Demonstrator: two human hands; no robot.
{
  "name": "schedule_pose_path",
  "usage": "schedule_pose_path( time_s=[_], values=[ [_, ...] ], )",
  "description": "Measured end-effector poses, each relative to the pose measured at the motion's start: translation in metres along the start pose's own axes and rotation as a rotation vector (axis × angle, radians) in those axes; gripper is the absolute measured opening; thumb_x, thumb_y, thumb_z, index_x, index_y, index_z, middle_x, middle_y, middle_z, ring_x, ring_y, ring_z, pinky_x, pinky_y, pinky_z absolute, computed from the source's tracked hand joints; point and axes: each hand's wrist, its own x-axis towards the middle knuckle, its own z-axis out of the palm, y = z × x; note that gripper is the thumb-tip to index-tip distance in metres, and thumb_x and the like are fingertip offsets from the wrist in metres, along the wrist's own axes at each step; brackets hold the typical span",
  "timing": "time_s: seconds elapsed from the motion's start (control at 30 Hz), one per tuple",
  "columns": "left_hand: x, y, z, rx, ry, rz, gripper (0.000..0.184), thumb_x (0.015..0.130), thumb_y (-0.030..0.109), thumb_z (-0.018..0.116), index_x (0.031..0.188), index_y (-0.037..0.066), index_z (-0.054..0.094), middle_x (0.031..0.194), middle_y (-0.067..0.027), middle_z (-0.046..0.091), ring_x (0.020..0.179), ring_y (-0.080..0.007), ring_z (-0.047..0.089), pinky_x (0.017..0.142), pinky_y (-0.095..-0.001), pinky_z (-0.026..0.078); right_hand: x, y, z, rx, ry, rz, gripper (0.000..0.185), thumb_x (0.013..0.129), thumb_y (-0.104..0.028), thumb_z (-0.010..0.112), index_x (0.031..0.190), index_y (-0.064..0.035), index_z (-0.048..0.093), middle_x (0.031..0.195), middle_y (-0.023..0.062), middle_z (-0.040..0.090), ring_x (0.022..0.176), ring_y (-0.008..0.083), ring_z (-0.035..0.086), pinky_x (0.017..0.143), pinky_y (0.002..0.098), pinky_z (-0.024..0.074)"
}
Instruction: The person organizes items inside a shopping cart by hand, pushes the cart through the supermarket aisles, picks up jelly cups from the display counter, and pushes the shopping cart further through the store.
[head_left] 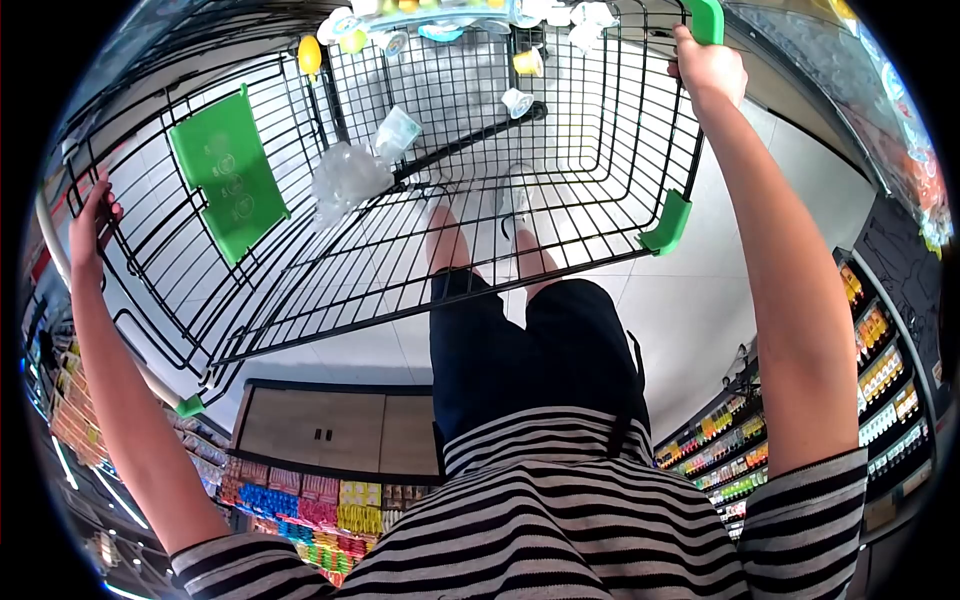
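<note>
Cart (232,180) lies between left hand (93,217) and right hand (712,72), touching both.

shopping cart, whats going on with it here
A person in a striped shirt has both hands on a wire shopping cart: the left hand holds one side, the right hand the other, by a green corner piece. A crumpled clear plastic bag and a small white cup show within its wires. Stocked shelves stand nearby.
</note>
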Motion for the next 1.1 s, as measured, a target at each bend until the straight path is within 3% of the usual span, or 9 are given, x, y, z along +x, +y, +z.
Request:
schedule_pose_path(
  time_s=[0.3, 0.33, 0.43, 0.87, 1.1],
  values=[
    [0.004, -0.001, -0.002, 0.004, 0.023, 0.003, 0.030, 0.088, 0.038, 0.070, 0.101, 0.011, 0.068, 0.086, 0.0038, 0.063, 0.079, -0.0062, 0.063, 0.083, -0.0231, 0.052, -0.015, -0.008, -0.011, 0.026, -0.035, -0.027, 0.044, 0.086, -0.057, 0.062, 0.078, -0.0151, 0.074, 0.067, -0.0062, 0.070, 0.073, 0.0077, 0.066, 0.074, 0.0256, 0.0505],
    [0.008, -0.003, -0.004, -0.002, 0.017, 0.008, 0.031, 0.088, 0.039, 0.071, 0.101, 0.011, 0.068, 0.087, 0.0037, 0.064, 0.079, -0.0063, 0.063, 0.082, -0.0230, 0.052, -0.015, -0.011, -0.009, 0.085, 0.125, -0.053, 0.039, 0.087, -0.037, 0.065, 0.076, -0.0003, 0.073, 0.069, 0.0157, 0.070, 0.070, 0.0282, 0.071, 0.069, 0.0402, 0.0555],
    [0.009, -0.003, -0.004, 0.011, 0.034, 0.009, 0.031, 0.088, 0.040, 0.071, 0.100, 0.011, 0.068, 0.087, 0.0039, 0.063, 0.079, -0.0060, 0.063, 0.082, -0.0227, 0.052, -0.018, -0.012, -0.013, 0.117, 0.075, -0.049, 0.050, 0.088, -0.046, 0.065, 0.077, 0.0027, 0.072, 0.070, 0.0170, 0.070, 0.071, 0.0292, 0.072, 0.072, 0.0407, 0.0553],
    [0.015, -0.008, -0.009, 0.036, 0.041, 0.070, 0.037, 0.086, 0.043, 0.073, 0.100, 0.008, 0.070, 0.090, 0.0014, 0.067, 0.081, -0.0074, 0.065, 0.081, -0.0218, 0.052, -0.001, -0.002, 0.001, 0.026, 0.180, -0.082, 0.053, 0.084, -0.048, 0.066, 0.091, 0.0042, 0.072, 0.089, 0.0243, 0.071, 0.090, 0.0368, 0.070, 0.083, 0.0436, 0.0538],
    [0.017, -0.010, -0.003, 0.062, 0.188, 0.117, 0.038, 0.083, 0.040, 0.077, 0.094, 0.005, 0.070, 0.085, -0.0022, 0.066, 0.079, -0.0114, 0.066, 0.078, -0.0232, 0.053, -0.006, -0.004, -0.002, 0.026, 0.152, -0.099, 0.052, 0.087, -0.048, 0.064, 0.086, 0.0040, 0.072, 0.081, 0.0215, 0.071, 0.084, 0.0342, 0.071, 0.078, 0.0419, 0.0544]
  ],
)
